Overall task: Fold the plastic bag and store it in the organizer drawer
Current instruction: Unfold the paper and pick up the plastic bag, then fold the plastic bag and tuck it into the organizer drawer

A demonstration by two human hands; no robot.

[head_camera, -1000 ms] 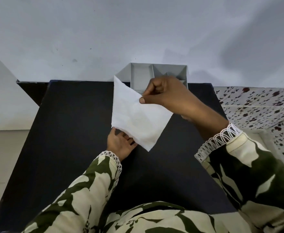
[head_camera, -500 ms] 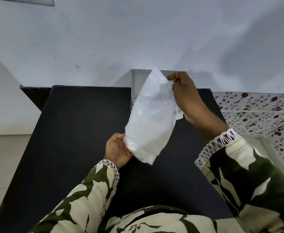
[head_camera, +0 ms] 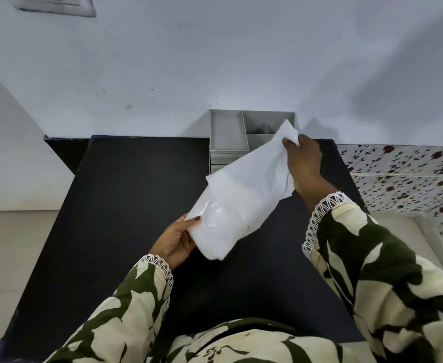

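Note:
A white plastic bag [head_camera: 244,195] hangs in the air over the black table [head_camera: 126,205], stretched on a slant from lower left to upper right. My left hand [head_camera: 177,241] grips its lower end with the thumb on top. My right hand [head_camera: 305,166] pinches its upper corner, just in front of the grey organizer [head_camera: 228,134]. The organizer stands at the table's far edge against the wall, with open compartments on top and shut drawer fronts [head_camera: 221,163] below. The bag hides the organizer's right front part.
A pale wall [head_camera: 215,61] rises right behind the table. To the right lies a surface with a red-flower pattern [head_camera: 403,174], and a white tray edge [head_camera: 409,226] sits below it. Pale floor [head_camera: 13,244] shows to the left of the table.
The bag has gone from a flat folded triangle to a long slanted bundle. My right hand moved right and a little nearer with the top corner. My left hand shifted its grip to the lower end.

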